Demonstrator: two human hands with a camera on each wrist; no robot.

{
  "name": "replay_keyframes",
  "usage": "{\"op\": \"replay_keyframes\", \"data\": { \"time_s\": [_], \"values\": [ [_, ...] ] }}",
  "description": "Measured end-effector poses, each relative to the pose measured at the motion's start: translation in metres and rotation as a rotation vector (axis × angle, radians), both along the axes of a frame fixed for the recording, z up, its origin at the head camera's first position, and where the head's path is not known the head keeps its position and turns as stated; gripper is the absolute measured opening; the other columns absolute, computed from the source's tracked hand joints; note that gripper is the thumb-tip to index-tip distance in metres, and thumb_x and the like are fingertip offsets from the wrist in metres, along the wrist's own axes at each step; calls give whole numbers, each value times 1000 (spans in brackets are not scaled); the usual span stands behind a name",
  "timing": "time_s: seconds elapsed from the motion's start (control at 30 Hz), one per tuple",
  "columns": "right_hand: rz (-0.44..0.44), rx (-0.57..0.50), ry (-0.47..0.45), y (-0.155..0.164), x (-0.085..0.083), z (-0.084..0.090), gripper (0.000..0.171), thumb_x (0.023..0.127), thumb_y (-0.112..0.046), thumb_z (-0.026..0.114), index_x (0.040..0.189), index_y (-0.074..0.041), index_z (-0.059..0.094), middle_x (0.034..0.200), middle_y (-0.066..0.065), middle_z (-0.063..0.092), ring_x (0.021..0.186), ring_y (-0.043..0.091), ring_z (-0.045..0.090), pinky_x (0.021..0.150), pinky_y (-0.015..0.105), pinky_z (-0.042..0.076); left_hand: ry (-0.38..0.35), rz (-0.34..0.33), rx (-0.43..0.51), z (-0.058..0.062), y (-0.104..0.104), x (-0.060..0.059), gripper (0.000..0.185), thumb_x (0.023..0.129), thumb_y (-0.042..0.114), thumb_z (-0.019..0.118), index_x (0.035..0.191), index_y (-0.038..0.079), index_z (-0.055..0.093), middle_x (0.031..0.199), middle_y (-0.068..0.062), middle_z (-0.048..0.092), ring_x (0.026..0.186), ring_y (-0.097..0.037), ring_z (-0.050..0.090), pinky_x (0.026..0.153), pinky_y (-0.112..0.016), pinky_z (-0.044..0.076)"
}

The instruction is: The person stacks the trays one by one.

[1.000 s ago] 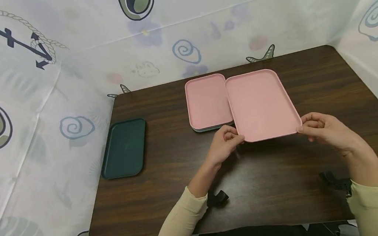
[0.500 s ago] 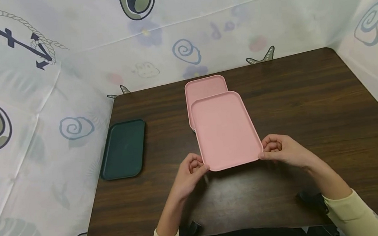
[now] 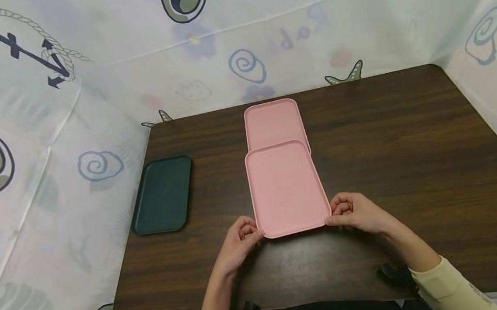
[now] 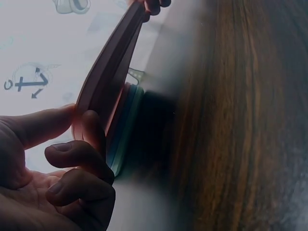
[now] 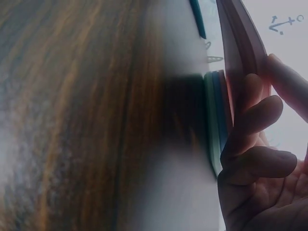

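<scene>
Both hands hold one pink rectangular tray (image 3: 288, 191) by its two near corners. My left hand (image 3: 238, 243) pinches the near left corner between thumb and fingers, and my right hand (image 3: 358, 212) pinches the near right one. Raised above the table, the tray overlaps a second pink tray (image 3: 274, 121) behind it in the head view. That second tray tops a stack; in the left wrist view a blue tray (image 4: 120, 132) and a light green tray (image 4: 134, 113) show beneath it. The right wrist view shows the held tray's underside (image 5: 240, 48) edge-on.
A dark green tray (image 3: 162, 195) lies by itself on the left of the brown wooden table (image 3: 405, 138). Patterned white cloth (image 3: 134, 42) hangs behind the table and along its left and right sides.
The held pink tray has moved left and toward the person, from beside the stack to in front of it. Both hands moved with it and kept their grip. The dark green tray stayed put.
</scene>
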State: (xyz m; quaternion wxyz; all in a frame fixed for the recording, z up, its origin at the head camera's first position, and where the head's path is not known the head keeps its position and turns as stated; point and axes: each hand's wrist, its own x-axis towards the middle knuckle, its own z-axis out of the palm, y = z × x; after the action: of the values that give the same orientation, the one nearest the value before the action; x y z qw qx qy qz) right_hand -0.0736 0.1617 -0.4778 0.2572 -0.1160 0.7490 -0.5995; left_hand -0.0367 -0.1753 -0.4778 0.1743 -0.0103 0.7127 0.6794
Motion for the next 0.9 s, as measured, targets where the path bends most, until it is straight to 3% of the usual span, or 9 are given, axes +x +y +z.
{"op": "replay_keyframes", "data": {
  "time_s": [0.37, 0.53, 0.6, 0.83, 0.9],
  "values": [
    [-27, 14, 13, -1, -6, -2, 34, 84, -14, 78, 99, 6, 56, 73, 11, 63, 57, 14, 52, 51, 30, 47, -12, 39, -16, -10, 3, -8, 24, 91, 3, 68, 105, -6, 51, 79, -10, 59, 54, -9, 41, 50, -22, 33],
    [-55, 22, 15, -1, -10, -2, 34, 84, -13, 78, 100, 7, 55, 74, 10, 63, 57, 14, 52, 52, 29, 46, 22, 75, -40, -13, 8, -14, 24, 91, 4, 67, 110, -5, 54, 80, -9, 60, 56, -10, 43, 52, -23, 36],
    [-67, 24, 13, -1, -12, -3, 35, 84, -13, 78, 101, 7, 55, 74, 11, 63, 57, 13, 52, 52, 29, 46, 30, 84, -44, -9, 10, -16, 27, 91, 3, 67, 114, -4, 54, 80, -9, 60, 55, -10, 44, 52, -23, 36],
    [-90, 53, 34, -4, -20, -4, 36, 85, -14, 77, 103, 8, 55, 78, 17, 65, 59, 17, 55, 54, 31, 49, 92, 120, -98, -10, 12, -26, 40, 91, 1, 66, 129, -3, 53, 81, -17, 62, 52, -8, 43, 50, -21, 36],
    [-94, 57, 38, -4, -22, -5, 36, 85, -14, 77, 104, 8, 55, 79, 18, 66, 59, 17, 55, 55, 31, 49, 106, 119, -101, -3, 14, -28, 41, 91, -1, 65, 129, -6, 52, 80, -16, 61, 51, -8, 44, 49, -21, 36]
  ]
}}
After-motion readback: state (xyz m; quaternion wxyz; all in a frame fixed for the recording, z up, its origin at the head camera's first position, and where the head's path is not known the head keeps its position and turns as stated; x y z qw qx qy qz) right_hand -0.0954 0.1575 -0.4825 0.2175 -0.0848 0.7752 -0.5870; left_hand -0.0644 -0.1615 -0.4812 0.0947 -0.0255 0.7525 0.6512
